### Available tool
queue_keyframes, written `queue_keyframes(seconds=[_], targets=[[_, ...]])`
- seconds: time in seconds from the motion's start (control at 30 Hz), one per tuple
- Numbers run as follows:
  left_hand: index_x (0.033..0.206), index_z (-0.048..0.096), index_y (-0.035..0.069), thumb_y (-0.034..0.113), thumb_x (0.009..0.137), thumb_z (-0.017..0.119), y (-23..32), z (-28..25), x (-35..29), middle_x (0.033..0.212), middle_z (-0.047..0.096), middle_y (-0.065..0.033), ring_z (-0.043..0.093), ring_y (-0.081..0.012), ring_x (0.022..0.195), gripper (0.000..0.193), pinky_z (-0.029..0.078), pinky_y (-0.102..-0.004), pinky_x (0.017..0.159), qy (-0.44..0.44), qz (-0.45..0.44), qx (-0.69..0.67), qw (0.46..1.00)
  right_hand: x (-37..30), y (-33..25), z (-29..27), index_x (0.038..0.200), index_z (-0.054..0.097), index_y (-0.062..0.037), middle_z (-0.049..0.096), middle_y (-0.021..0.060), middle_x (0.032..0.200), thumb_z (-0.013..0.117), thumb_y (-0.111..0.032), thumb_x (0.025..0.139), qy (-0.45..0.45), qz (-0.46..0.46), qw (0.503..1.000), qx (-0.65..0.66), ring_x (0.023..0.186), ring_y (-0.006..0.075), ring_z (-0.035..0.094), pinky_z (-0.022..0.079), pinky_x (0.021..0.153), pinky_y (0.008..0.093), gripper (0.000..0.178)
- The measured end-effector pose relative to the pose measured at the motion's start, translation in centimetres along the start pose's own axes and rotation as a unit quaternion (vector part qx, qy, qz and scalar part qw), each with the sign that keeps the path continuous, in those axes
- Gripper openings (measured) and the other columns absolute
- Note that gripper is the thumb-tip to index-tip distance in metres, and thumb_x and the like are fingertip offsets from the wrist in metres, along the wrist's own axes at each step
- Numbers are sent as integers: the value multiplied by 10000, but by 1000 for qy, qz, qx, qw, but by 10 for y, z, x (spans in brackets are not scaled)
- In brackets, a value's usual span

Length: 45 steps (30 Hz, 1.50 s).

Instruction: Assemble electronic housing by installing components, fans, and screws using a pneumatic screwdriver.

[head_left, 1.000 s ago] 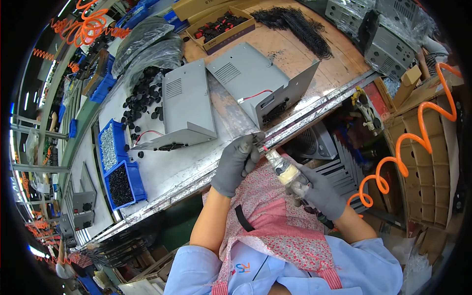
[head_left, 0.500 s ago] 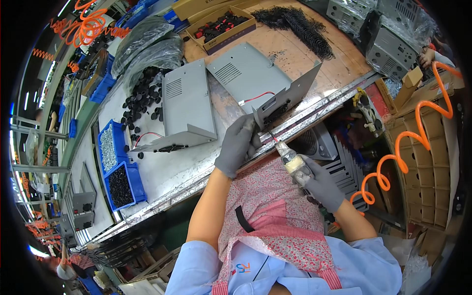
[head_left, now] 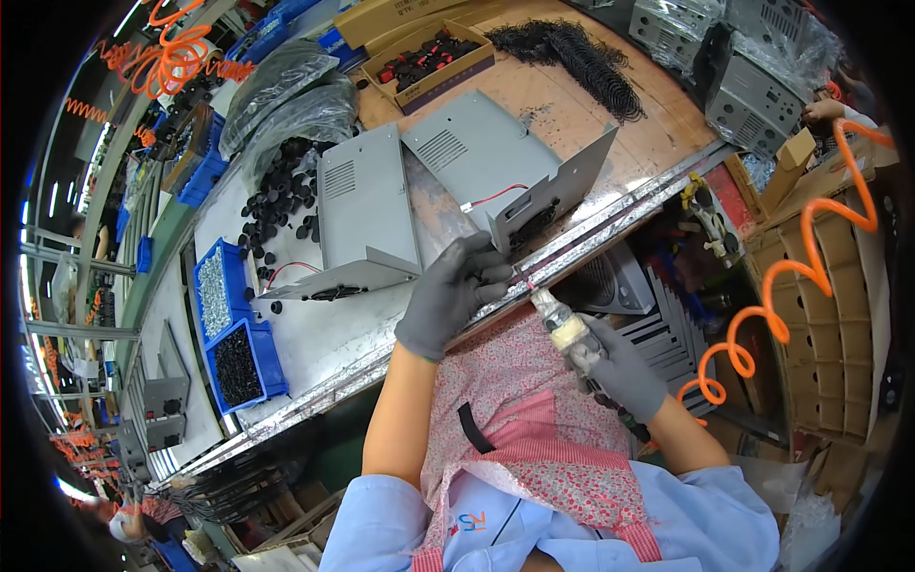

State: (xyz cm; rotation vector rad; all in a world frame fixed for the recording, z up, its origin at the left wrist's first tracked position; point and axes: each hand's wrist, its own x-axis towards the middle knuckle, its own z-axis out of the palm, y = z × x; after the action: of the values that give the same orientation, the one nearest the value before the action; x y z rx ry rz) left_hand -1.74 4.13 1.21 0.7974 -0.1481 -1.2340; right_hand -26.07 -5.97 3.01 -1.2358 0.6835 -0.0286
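My right hand (head_left: 621, 367), in a grey glove, is wrapped round a power screwdriver (head_left: 569, 329) whose tip points up and left at the table edge. Just left of that tip is my left hand (head_left: 453, 294), also gloved, its fingers loosely bent and apart, with nothing seen in them. By its fingertips stands a grey L-shaped metal housing (head_left: 496, 143) with vent slots and a raised end panel (head_left: 569, 191). A dark fan (head_left: 534, 224) sits against that panel, and a red wire (head_left: 500, 194) ends in a white plug. A second similar housing (head_left: 367, 195) stands to the left.
Blue bins of silver screws (head_left: 213, 291) and black screws (head_left: 236, 365) stand at the left. Loose black caps (head_left: 276, 210) lie beside the housings. A cardboard box (head_left: 429, 86), black wire guards (head_left: 600, 67) and wrapped units (head_left: 753, 95) are farther back. An orange coiled hose (head_left: 810, 267) hangs at right.
My left hand has come off the raised panel's edge and shifted down and left, fingers loosening. The screwdriver has drawn slightly down, away from the panel.
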Motion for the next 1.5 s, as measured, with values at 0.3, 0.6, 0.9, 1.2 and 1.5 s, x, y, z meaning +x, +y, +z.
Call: queue_keyframes(seconds=[0.3, 0.6, 0.9, 1.2, 1.5], targets=[[1267, 425, -88, 57, 947, 439, -3, -4, -21, 1137, 567, -210, 613, -267, 1023, 351, 564, -323, 864, 81, -15, -43, 996, -11, -15, 12, 1375, 364, 8, 554, 91, 962, 580, -152, 885, -16, -22, 1000, -3, 645, 79, 533, 481, 577, 237, 559], [1170, 513, -8, 268, 911, 619, -9, -11, -29, 836, 602, -38, 401, -49, 469, 393, 290, -150, 391, 15, -11, 76, 997, -11, -10, 13, 1349, 368, 74, 558, 106, 959, 594, -156, 873, -49, -83, 994, -56, 653, 90, 543, 485, 602, 247, 575], [1097, 542, 5, 295, 893, 638, -10, 4, -26, 761, 583, -9, 389, -53, 460, 368, 295, -166, 387, 35, -7, 70, 997, -12, -13, 17, 1353, 365, 75, 568, 93, 923, 596, -143, 865, -47, -51, 997, -21, 639, 84, 544, 482, 592, 236, 582], [933, 534, 79, 407, 908, 593, -18, 8, -21, 671, 496, 31, 367, -44, 448, 335, 264, -165, 379, 47, -2, 53, 997, -10, -11, 16, 1369, 342, 72, 579, 93, 890, 583, -119, 864, -49, -63, 997, -19, 622, 83, 549, 487, 566, 230, 591], [928, 558, 39, 417, 934, 565, -18, 19, -17, 647, 504, 27, 364, -38, 435, 378, 255, -167, 374, 124, 37, 174, 976, -10, -13, 15, 1388, 321, 53, 577, 78, 872, 564, -114, 875, -53, -42, 998, -17, 624, 78, 551, 477, 558, 229, 592]])
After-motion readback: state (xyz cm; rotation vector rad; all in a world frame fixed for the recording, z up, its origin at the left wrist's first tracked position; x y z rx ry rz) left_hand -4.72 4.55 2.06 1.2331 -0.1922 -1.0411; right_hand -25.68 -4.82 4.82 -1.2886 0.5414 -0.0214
